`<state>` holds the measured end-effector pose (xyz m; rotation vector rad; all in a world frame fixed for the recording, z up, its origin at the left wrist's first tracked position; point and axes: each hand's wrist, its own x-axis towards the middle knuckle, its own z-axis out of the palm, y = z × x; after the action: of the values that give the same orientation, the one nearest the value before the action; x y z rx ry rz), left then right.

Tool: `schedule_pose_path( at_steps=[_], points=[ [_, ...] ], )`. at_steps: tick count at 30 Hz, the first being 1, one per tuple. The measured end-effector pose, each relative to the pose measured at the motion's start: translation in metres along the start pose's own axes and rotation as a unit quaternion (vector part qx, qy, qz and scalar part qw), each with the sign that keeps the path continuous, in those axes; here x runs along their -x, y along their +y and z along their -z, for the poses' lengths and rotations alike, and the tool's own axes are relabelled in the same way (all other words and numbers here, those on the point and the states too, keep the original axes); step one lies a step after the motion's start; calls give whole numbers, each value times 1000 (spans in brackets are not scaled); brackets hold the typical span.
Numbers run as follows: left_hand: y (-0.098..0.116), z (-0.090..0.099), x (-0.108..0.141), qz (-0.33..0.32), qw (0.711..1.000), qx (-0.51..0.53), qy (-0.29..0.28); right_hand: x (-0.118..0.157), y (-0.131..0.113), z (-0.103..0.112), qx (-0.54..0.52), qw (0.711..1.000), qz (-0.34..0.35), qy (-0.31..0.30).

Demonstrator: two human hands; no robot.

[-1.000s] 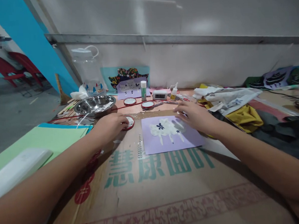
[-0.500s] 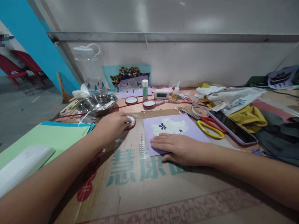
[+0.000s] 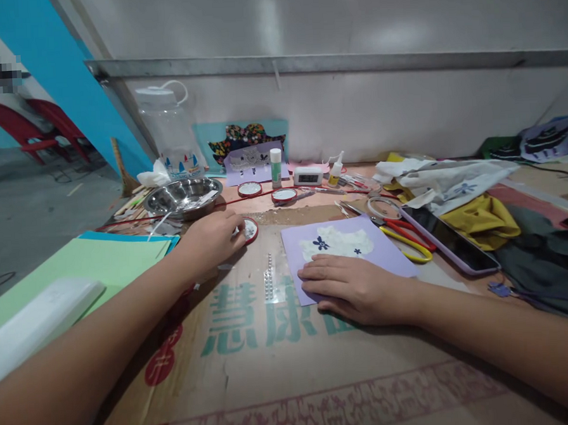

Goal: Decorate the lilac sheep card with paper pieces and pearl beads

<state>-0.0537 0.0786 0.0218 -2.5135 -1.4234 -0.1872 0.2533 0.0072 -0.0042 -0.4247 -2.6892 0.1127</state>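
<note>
My left hand (image 3: 213, 239) reaches over a small round red-rimmed lid (image 3: 251, 229) with white material in it. Its fingers are bent and pressed together at the near side of the lid; what they hold, if anything, is hidden. My right hand (image 3: 357, 285) lies flat with fingers stretched out on a purple card (image 3: 293, 247). A white fabric piece (image 3: 347, 238) with dark blue flowers sits on that card, its lower part behind my fingers. Between my hands lies a clear strip of small round gems (image 3: 268, 283).
Behind stand a steel bowl (image 3: 183, 199), a clear bottle (image 3: 172, 133), a glue stick (image 3: 276, 167), a small digital clock (image 3: 307, 176) and a glue bottle (image 3: 335, 172). To the right are scissors (image 3: 409, 244), a phone (image 3: 450, 239) and cloth (image 3: 484, 224). Green paper (image 3: 120, 265) lies left.
My right hand and the purple card under it have shifted slightly right, away from the gem strip. My left hand stays at the red-rimmed lid, its fingers a little more curled.
</note>
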Motion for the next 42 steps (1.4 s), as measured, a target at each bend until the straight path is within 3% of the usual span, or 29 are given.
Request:
schedule_pose_path(
  at_steps=[12,28,42],
  points=[
    [-12,-7,0,-31,999,-6,10,-1,-4,2,-8,1000,-15,-14],
    [1,-1,1,-10,1000,-20,12,-4,-7,4,-10,1000,-25,-3],
    [-3,-7,1,-10,1000,-20,1,-5,-8,6,-15,999,-31,-2]
  ],
)
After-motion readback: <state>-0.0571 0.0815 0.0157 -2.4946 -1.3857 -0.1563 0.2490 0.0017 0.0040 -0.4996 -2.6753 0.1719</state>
